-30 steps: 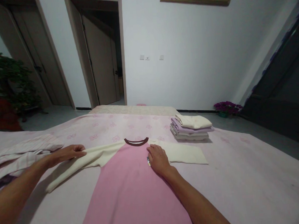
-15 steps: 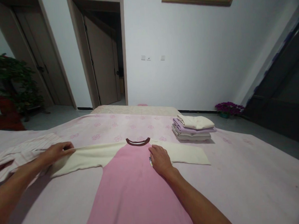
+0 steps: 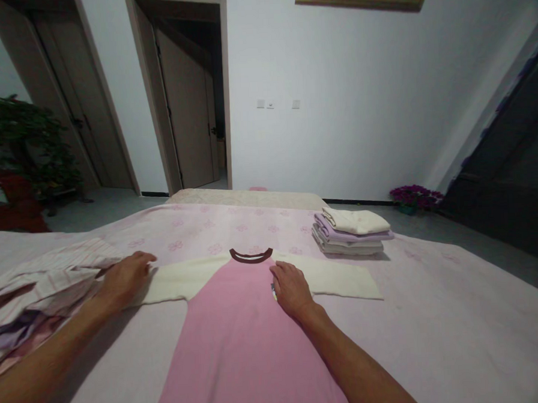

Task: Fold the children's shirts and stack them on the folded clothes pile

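Note:
A pink shirt (image 3: 253,334) with cream sleeves and a dark brown collar lies spread out, its collar away from me. My right hand (image 3: 292,287) rests open on the upper right of its chest, partly covering a small printed patch. My left hand (image 3: 126,280) is over the outer part of the left sleeve (image 3: 178,281), fingers stretched out and pointing right. That hand hides the sleeve's end, so whether it presses on the cloth is hard to see. The right sleeve (image 3: 345,278) lies straight out to the side.
Under the shirt is a pale pink flowered bedsheet (image 3: 437,319). A loose heap of striped and coloured clothes (image 3: 51,276) lies at left. Folded clothes form a stack (image 3: 354,230) at back right. Beyond are potted plants, doors and a wall.
My left hand has shifted inward along the left sleeve, and its fingers have come off their earlier hold near the sleeve's end. My right hand stays on the chest. The view has turned slightly left.

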The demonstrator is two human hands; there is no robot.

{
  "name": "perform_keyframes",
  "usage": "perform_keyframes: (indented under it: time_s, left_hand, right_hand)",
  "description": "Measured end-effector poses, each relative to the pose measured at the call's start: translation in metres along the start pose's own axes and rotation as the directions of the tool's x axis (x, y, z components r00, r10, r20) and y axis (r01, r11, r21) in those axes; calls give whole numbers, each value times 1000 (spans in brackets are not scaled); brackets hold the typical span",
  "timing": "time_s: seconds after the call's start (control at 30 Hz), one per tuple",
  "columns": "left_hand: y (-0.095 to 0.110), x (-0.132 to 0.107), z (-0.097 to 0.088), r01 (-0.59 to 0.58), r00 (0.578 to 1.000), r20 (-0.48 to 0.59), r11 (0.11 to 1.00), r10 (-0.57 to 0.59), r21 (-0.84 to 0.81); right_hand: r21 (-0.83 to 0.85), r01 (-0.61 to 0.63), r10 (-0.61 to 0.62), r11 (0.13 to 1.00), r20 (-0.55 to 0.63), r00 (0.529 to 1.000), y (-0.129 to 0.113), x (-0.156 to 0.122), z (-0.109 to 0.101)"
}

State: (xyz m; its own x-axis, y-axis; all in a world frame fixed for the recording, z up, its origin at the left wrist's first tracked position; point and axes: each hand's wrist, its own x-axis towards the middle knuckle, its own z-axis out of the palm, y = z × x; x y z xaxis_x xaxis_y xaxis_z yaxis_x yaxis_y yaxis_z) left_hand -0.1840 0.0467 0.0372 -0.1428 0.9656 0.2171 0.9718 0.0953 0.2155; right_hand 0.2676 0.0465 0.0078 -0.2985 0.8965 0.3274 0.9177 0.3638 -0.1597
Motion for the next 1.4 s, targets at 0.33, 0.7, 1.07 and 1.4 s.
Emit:
perform_keyframes:
  time_s: [0.33, 0.7, 1.07, 1.4]
  left_hand:
    - [120, -54, 54, -370, 899, 205, 921, 388, -119]
    - [171, -15, 60, -396, 899, 140, 907, 415, -146]
    - [150, 16, 61, -184, 978, 76, 977, 193, -109]
    - [150, 40, 57, -33, 999, -15, 998, 33, 47]
  right_hand:
    - [-14, -16, 17, 1000, 30, 999, -2, -1, -2]
    - [-21, -15, 16, 1000, 46, 999, -2, 0, -3]
    - [-11, -22, 22, 1000, 42, 999, -1, 0, -3]
    - [4, -31, 31, 1000, 37, 999, -2, 1, -3]
